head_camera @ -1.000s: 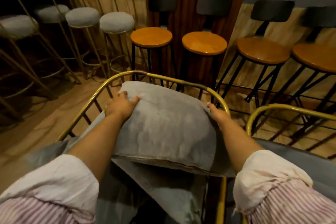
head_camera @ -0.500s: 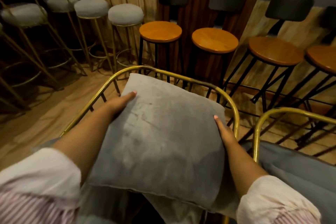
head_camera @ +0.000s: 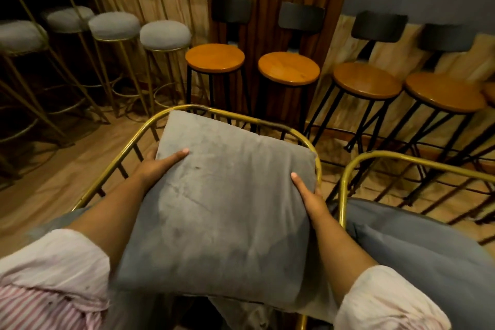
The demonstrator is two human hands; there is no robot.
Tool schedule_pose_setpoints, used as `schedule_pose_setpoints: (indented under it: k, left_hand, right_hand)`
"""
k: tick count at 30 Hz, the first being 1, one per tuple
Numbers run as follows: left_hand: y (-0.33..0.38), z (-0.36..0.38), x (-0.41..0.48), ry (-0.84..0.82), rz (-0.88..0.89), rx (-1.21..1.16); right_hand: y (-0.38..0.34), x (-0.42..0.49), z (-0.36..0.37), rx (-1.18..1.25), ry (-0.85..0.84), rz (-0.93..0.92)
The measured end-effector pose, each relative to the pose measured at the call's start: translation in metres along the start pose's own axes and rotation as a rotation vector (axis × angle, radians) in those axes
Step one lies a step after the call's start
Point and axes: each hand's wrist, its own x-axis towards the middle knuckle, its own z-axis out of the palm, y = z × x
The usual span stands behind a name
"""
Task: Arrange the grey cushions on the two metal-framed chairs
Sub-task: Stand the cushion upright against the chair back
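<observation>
Grey square cushion (head_camera: 225, 211) sits between your two hands, held over the left gold-framed chair (head_camera: 126, 150), its far corner reaching the curved back rail. Your left hand (head_camera: 158, 166) grips the cushion's left edge, thumb lying flat on the top face, the other fingers tucked under and out of sight. Your right hand (head_camera: 310, 195) clamps the right edge the same way: thumb up on the fabric, remaining fingers hidden behind the side. Both are closed on the cushion, not spread. The cushion tilts, far edge higher, near edge dropping toward your body.

Under it, more grey fabric (head_camera: 241, 311) shows at the bottom of the frame, on the seat of that chair; can't tell whether it is a seat pad or another cushion. Second gold-framed chair (head_camera: 345, 177) stands just beside the first on your right, with a grey seat cushion (head_camera: 417, 249) lying in it. Your rolled pale sleeves (head_camera: 56, 257) over striped cloth fill the lower corners.

Along the wall beyond: four wooden round-seat stools (head_camera: 289, 67) with black legs and dark backrests, and to their left a row of gold-legged stools with grey padded tops (head_camera: 164, 35). Floor (head_camera: 53, 169) is wood-toned planks. Lighting is dim, fine detail on the cushion fabric is soft.
</observation>
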Motion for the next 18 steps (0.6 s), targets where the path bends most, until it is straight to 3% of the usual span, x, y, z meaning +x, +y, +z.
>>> schedule_pose_setpoints:
  k: [12,18]
  left_hand:
    - [0.117,0.037,-0.064,-0.099,0.429,-0.124]
    - [0.150,0.104,-0.094,-0.265,0.452,-0.041]
  right_hand:
    - [-0.103,-0.060,-0.091,0.101,0.140,-0.257]
    - [-0.115,-0.086,-0.177,0.129,0.262,-0.284]
